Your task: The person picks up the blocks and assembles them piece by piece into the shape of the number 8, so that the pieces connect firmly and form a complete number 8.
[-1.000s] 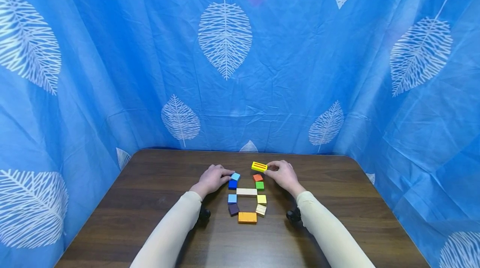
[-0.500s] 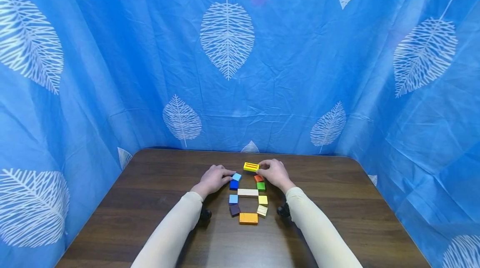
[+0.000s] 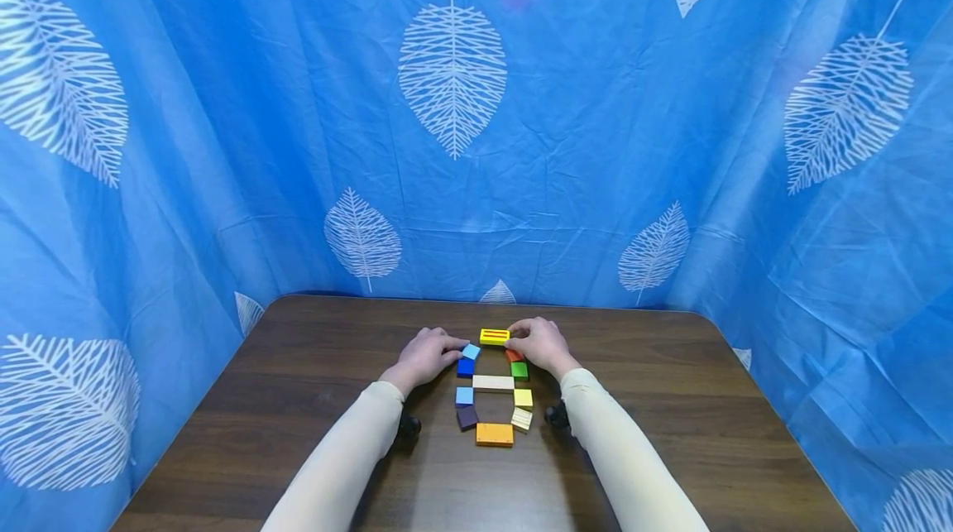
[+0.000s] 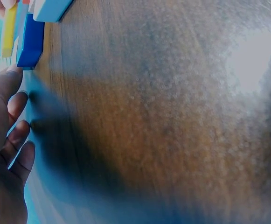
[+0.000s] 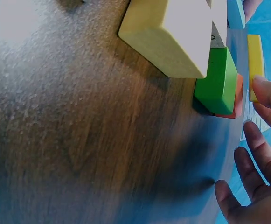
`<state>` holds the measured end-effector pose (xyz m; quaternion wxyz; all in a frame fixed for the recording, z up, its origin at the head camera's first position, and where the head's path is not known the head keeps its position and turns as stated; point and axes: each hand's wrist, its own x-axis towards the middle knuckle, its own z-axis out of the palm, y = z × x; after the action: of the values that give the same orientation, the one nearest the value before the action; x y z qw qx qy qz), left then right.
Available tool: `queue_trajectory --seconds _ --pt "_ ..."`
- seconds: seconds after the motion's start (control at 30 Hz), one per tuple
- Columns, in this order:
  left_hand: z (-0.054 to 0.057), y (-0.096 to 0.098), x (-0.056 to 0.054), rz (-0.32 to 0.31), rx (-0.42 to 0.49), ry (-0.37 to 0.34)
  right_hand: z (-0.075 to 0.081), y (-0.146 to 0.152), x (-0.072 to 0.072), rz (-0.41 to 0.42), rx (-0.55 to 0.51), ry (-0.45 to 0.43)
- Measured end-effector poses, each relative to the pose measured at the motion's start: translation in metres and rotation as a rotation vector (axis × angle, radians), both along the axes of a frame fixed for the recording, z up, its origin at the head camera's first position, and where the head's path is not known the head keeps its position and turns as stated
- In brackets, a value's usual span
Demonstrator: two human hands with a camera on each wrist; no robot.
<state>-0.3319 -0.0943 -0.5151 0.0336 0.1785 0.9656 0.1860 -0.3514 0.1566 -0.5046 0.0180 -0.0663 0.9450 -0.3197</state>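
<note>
At the far end of a ring of coloured wooden blocks, my right hand [image 3: 541,343] pinches a yellow block [image 3: 495,337] with red stripes by its right end, thumb and index finger on it. The right wrist view shows this yellow block [image 5: 255,51] beyond a green block [image 5: 218,84] and an orange-red block [image 5: 238,93]; the other fingers are spread. My left hand [image 3: 424,356] holds a tilted light blue block [image 3: 471,352] between thumb and index finger. Just nearer lies a dark blue block [image 3: 466,368], close to the left thumb [image 4: 7,81] in the left wrist view.
A pale bar [image 3: 493,383] crosses the ring's middle. Nearer are a second light blue block [image 3: 464,395], a dark purple block [image 3: 466,418], a pale yellow block [image 3: 524,398], a striped wood block [image 3: 521,419] and an orange block [image 3: 495,434]. A blue leaf-print curtain [image 3: 566,143] hangs behind the table.
My right hand has carried the yellow block left and slightly nearer, and straightened it across the gap between the two upper sides. The left hand has stayed at the light blue block.
</note>
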Motion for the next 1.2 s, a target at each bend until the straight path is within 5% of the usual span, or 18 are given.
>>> queue_trajectory --seconds 1.2 --pt "-0.0012 0.001 -0.0011 0.006 0.001 0.003 0.0007 -0.0086 0.0011 0.0 0.053 -0.038"
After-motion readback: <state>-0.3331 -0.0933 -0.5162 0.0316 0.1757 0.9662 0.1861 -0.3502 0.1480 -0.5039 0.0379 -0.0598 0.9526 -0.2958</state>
